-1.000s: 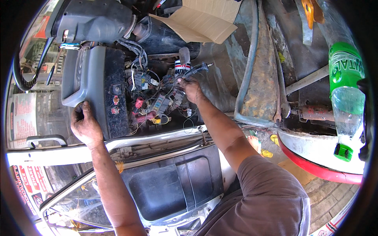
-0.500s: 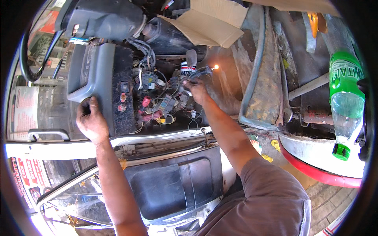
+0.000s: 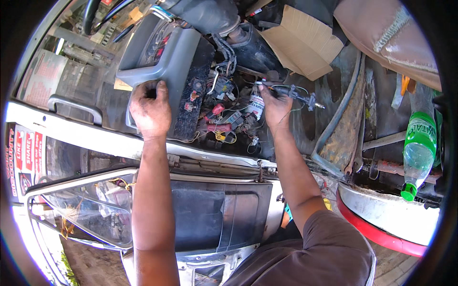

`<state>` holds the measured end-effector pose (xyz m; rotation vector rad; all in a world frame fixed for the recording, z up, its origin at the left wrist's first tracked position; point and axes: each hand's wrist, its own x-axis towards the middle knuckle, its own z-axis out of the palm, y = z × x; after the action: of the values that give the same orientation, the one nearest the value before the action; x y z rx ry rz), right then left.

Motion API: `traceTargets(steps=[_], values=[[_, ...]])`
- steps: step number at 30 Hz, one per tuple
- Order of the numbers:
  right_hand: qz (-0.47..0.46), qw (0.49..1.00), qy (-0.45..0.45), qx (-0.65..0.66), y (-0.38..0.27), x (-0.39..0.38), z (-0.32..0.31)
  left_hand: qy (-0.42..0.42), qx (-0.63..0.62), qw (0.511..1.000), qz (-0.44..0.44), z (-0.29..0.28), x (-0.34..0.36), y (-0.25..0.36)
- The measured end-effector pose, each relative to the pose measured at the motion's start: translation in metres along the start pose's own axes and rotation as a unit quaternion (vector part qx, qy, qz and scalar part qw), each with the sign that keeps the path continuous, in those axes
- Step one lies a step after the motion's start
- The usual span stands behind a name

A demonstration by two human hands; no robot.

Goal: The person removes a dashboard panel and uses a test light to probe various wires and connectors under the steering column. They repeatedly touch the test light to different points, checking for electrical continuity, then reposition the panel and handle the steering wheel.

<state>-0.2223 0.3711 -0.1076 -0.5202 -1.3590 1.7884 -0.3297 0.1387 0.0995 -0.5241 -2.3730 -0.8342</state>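
My left hand [image 3: 151,108] is closed round the lower edge of a grey instrument cluster housing [image 3: 174,57], thumb up and fingers partly hidden. Between the thumb and fingers of my right hand [image 3: 276,107] is a dark wired bulb holder [image 3: 300,97]. It points to the right and ends in a small pale tip; a thin wire loops beside it. That hand is above a white can [image 3: 256,106] standing by tangled wires and connectors [image 3: 231,119]. Two red connectors, one a red plug [image 3: 217,109], lie among them.
A torn cardboard box [image 3: 303,43] lies beyond my right hand. A brown seat [image 3: 386,33] and a green-labelled plastic bottle [image 3: 420,148] are at the right. The black-panelled open door [image 3: 200,214] is below my arms, and a grab handle [image 3: 76,107] is at the left.
The view has shifted, so things sit further right. The small light glowing at the bulb holder's tip is no longer lit. My right hand has turned and shows more of the holder; my left still grips the housing.
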Motion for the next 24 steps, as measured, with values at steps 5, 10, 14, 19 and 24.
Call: traceTargets(steps=[5,10,14,19,24], values=[[0.049,0.993,-0.101,-0.042,-0.004,0.014,0.026,0.001,0.007,1.000,-0.012,-0.001,-0.003,-0.002],[0.192,0.980,-0.048,0.026,0.030,0.004,0.044,-0.007,0.003,1.000,-0.014,0.001,0.000,-0.005],[0.203,0.977,-0.038,0.059,0.045,-0.007,0.053,-0.007,-0.006,1.000,-0.004,0.000,-0.002,-0.003],[0.190,0.980,0.006,0.060,0.051,-0.014,0.071,-0.025,0.003,0.999,-0.045,0.001,-0.001,-0.002],[0.199,0.973,0.042,0.110,0.058,-0.019,0.083,-0.019,0.038,0.999,-0.020,0.000,-0.001,-0.005]])
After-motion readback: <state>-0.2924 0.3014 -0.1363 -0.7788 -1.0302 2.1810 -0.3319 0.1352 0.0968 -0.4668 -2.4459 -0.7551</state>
